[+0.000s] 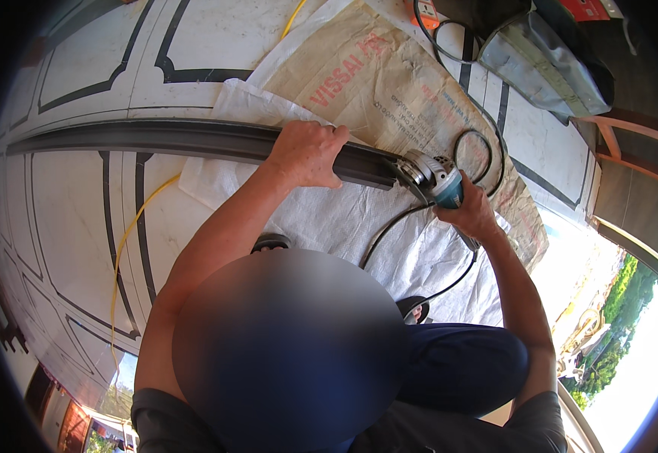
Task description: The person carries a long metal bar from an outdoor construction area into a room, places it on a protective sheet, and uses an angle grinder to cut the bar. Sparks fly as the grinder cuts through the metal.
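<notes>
A long dark metal profile (186, 139) lies across the floor from the far left to the middle. My left hand (310, 153) grips it near its right end, fingers over the far side and thumb on the near side. My right hand (470, 210) is wrapped round the teal body of an angle grinder (436, 175). The grinder's silver head and disc are at the right end of the profile; whether the disc touches the metal I cannot tell. A black cord (380, 240) runs near the grinder.
White woven sheeting (314, 226) and a printed brown sack (401, 90) lie beneath the work on the pale tiled floor (208, 34). A yellow cable (123, 245) crosses at left. Far right are an orange socket block (425, 13), a grey bag (544, 64) and reddish bars (637, 130).
</notes>
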### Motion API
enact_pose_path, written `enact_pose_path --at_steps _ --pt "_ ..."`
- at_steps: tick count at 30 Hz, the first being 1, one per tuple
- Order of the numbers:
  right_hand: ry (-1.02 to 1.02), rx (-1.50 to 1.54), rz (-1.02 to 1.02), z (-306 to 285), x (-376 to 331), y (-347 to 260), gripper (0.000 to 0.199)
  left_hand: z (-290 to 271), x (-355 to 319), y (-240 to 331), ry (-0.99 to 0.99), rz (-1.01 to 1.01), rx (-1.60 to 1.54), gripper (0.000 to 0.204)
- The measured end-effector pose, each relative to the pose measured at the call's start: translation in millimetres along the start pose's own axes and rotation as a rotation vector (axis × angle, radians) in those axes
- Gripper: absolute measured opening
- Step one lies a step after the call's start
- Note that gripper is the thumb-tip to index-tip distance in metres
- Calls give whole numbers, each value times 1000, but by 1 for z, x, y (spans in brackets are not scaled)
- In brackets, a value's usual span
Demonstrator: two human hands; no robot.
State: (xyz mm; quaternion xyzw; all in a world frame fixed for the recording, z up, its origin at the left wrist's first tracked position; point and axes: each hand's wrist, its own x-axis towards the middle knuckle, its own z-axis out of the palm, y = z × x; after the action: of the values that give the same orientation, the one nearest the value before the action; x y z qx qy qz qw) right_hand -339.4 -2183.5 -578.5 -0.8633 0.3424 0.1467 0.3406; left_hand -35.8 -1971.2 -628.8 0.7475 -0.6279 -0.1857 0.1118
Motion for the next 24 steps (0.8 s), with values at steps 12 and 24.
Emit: enact_pose_path --at_steps 12,24 --pt "14 13 -8 1 1 -1 80 -2 1 0 -34 -12 -9 61" --pt "12 -61 20 2 -1 4 78 4 1 -2 8 8 -17 60"
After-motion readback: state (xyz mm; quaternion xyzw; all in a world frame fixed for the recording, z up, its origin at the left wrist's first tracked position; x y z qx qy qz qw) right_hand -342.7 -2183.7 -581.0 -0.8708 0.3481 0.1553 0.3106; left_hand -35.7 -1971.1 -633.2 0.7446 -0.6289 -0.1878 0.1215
